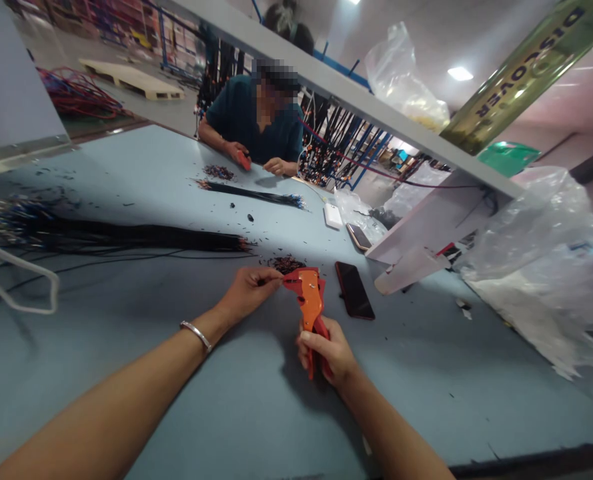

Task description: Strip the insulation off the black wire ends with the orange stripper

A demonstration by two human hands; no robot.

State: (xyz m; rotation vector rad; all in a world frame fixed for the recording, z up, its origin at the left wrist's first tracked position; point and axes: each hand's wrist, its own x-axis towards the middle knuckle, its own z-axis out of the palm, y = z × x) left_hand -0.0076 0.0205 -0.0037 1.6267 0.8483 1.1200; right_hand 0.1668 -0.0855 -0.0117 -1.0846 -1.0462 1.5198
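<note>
An orange-and-red wire stripper (310,300) stands in my right hand (329,350), whose fingers are wrapped around its handles. My left hand (251,291), wearing a silver bangle (196,335), pinches a thin dark wire (282,279) at the mouth of the stripper's jaws. Very little of that wire shows; the fingers hide the rest. Just beyond the jaws lies a small heap of dark and reddish offcuts (286,263). A long bundle of black wires (141,235) stretches across the table to the left, with bared, coppery ends toward my left hand.
A dark phone (355,291) lies right of the stripper. Across the table, a person (256,127) holds a red-orange tool beside a smaller wire bundle (251,192) and offcuts (219,172). A white box (332,216), another phone (359,237), a shelf and plastic bags (531,233) stand right.
</note>
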